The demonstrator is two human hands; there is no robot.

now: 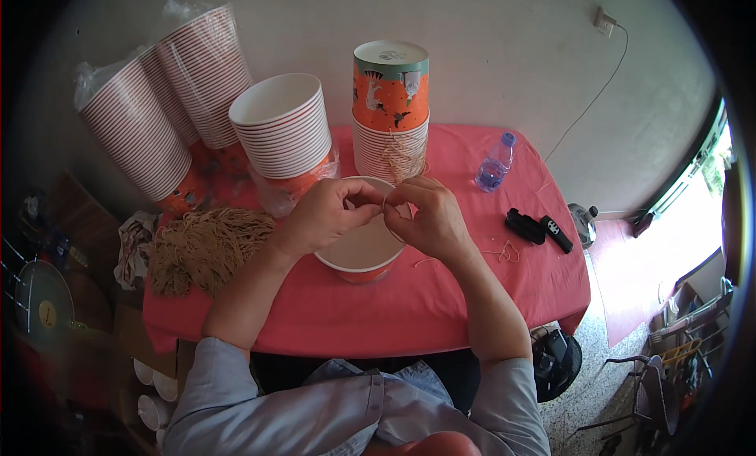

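Note:
My left hand [335, 213] and my right hand [428, 213] meet fingertip to fingertip over a white-lined paper bucket [358, 255] in front of me. Both pinch at a thin tan string [384, 205], of which only a little shows between the fingers. The bucket stands upright, its orange outside visible below the rim. Just behind my right hand, loose string [405, 155] hangs on a stack of upturned buckets [391, 94] patterned in orange and green. To the left of my left forearm lies a big heap of tan string [206, 247].
Nested bucket stacks, one upright [285, 129] and others in clear plastic [142, 133], line the back left. At right on the pink tablecloth [441, 306] are a water bottle [496, 164], a black case [525, 226], a small black device [557, 234] and stray string [504, 253].

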